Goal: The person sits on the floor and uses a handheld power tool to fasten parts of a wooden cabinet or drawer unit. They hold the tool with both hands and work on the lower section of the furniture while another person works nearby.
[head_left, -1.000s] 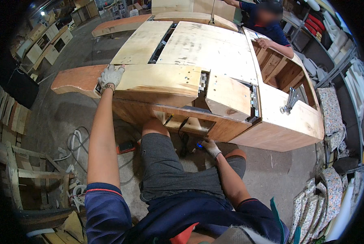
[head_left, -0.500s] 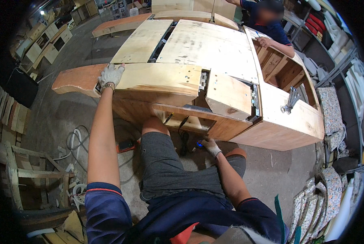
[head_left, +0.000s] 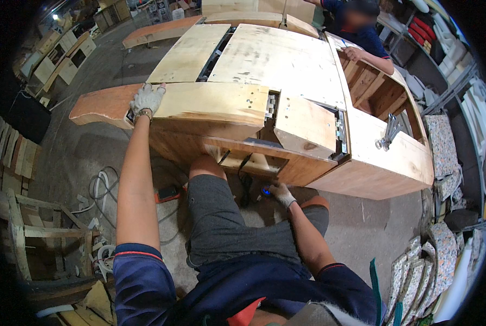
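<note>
A large wooden furniture frame [head_left: 286,60] with hinged plywood sections lies in front of me. My left hand [head_left: 147,100], in a pale work glove, rests over the joint between a reddish-brown curved end piece [head_left: 104,103] and a pale plywood section [head_left: 210,103]. Its fingers are stretched out on the wood. Low between my knees, my right hand [head_left: 281,193], also gloved, is closed round a small dark device with a round blue light [head_left: 266,190]. Most of that device is hidden by the fingers. Metal hinges [head_left: 270,106] show in the gap between two sections.
Across the frame, a co-worker's hand [head_left: 356,53] rests near an open wooden compartment [head_left: 381,95]. Metal fittings [head_left: 387,135] lie on the right panel. Cables [head_left: 245,185] hang below; an orange-black tool [head_left: 167,194] lies on the floor. Foam pieces [head_left: 417,274] are stacked at right.
</note>
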Demonstrator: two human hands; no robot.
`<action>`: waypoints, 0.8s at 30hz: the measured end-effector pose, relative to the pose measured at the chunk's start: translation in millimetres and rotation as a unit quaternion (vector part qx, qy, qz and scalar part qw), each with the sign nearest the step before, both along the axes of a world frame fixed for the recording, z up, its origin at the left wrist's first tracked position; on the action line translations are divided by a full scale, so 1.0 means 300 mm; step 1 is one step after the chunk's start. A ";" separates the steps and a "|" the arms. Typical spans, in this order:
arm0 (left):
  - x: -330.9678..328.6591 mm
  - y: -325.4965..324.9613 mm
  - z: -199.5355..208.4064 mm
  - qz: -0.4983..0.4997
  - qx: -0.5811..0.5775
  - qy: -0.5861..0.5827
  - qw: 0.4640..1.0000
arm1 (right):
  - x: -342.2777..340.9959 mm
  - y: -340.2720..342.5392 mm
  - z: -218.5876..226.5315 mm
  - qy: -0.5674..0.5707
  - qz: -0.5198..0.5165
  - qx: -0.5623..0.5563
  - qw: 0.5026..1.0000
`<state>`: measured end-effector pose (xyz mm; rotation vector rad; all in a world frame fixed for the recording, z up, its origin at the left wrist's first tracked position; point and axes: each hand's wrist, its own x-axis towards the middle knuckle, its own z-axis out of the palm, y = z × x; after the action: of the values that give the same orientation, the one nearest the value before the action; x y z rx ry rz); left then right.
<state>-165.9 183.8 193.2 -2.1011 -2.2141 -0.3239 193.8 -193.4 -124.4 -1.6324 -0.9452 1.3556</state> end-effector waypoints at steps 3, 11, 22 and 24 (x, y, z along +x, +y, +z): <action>0.049 0.025 -0.004 -0.013 -0.002 -0.003 1.000 | 0.074 -0.010 -0.109 -0.045 0.009 0.031 0.998; -0.007 0.034 -0.021 0.009 -0.009 0.005 1.000 | 0.025 0.005 -0.095 -0.004 -0.011 0.011 1.000; 0.050 -0.363 -0.226 0.008 0.425 -0.368 0.827 | 0.011 0.006 -0.014 -0.027 -0.003 -0.003 1.000; 0.194 -0.544 -0.336 0.028 0.350 -0.508 0.787 | 0.013 -0.006 -0.027 0.022 -0.044 0.020 0.999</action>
<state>-107.8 20.6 92.3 -1.5138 -1.9010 -2.2812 197.7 -195.2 -132.6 -1.5887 -0.8586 1.3000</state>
